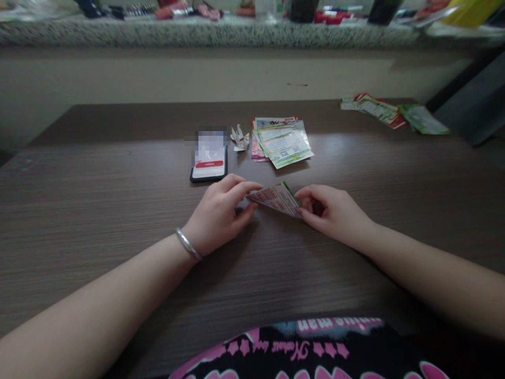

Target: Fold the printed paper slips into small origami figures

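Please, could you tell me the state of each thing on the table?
Triangular paper: folded, right hand gripping its right edge, left hand at its left corner.
Phone: lying flat, screen lit.
Small paper piece: creased, with points sticking up.
Paper stack: uneven, sheets overlapping.
Far-right papers: loosely spread, partly overlapping.

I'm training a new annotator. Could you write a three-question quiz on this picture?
1. What shape is the folded paper between the left hand and the right hand?
2. True or false: a silver bracelet circles the left wrist.
3. What lies between the phone and the printed stack: (a) a pen, (b) a small crumpled-looking paper piece, (c) a spoon?

Key: 1. Roughly triangular. 2. True. 3. b.
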`<action>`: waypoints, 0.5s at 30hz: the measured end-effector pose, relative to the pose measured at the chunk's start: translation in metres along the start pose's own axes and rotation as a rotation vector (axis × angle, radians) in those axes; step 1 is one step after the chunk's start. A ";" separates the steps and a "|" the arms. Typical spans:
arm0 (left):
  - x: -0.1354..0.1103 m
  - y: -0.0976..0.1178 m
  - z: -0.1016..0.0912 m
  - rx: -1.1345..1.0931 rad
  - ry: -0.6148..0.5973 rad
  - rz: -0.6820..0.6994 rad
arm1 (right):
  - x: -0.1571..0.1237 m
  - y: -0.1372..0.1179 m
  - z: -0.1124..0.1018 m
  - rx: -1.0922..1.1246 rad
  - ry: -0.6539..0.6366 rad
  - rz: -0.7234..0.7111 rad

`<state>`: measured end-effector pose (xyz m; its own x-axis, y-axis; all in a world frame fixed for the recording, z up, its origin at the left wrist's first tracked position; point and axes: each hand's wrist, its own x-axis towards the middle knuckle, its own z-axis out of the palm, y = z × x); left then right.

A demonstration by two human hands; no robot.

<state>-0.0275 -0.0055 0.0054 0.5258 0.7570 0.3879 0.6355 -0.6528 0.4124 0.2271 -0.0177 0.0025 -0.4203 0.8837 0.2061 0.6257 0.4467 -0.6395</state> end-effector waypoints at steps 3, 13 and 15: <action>0.001 0.005 -0.002 -0.061 -0.035 -0.007 | 0.000 -0.002 -0.002 -0.083 0.001 -0.073; 0.003 0.006 -0.003 -0.094 -0.098 0.095 | -0.001 -0.008 -0.007 -0.076 -0.073 -0.099; 0.003 0.006 -0.004 -0.075 -0.100 0.105 | 0.000 -0.009 -0.007 -0.064 -0.086 -0.090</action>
<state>-0.0246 -0.0073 0.0117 0.6431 0.6813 0.3496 0.5320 -0.7259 0.4360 0.2265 -0.0209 0.0134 -0.5300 0.8254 0.1943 0.6225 0.5343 -0.5718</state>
